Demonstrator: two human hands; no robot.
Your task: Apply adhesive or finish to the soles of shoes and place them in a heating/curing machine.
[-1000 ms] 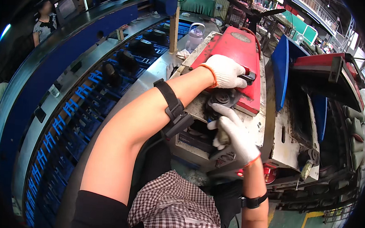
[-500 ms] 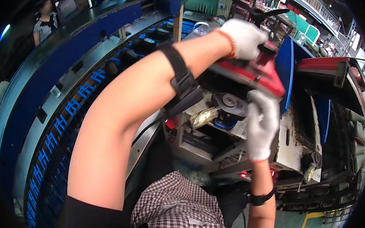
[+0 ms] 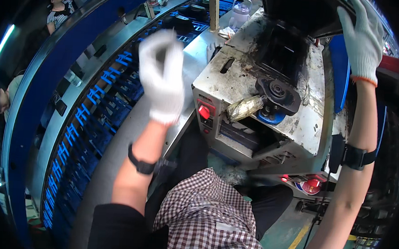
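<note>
My left hand (image 3: 162, 81), in a white knitted glove, is raised over the metal ledge left of the machine. Its fingers curl toward the thumb around a dark gap; motion blur hides whether anything is in them. My right hand (image 3: 363, 43), gloved in white too, has its fingers stretched and spread. It is beside the right edge of the raised dark lid (image 3: 302, 12); whether it touches cannot be made out. Below the lid lies a dark recessed plate (image 3: 279, 52) in the stained off-white machine top (image 3: 239, 67). A dark clamp with a round knob (image 3: 278, 89) sits at the front.
A tape-wrapped lever (image 3: 245, 108) juts from the clamp. A red switch (image 3: 204, 111) is on the machine's front. Left runs a conveyor with blue racks (image 3: 89, 99). A lidded jug (image 3: 239, 13) stands behind. A blue panel (image 3: 337, 73) borders the right. A person (image 3: 59, 11) is far left.
The red-topped lid has swung up, showing its dark underside and the plate below. My left hand has left its handle and moved left; my right hand has moved up and right. The view has shifted.
</note>
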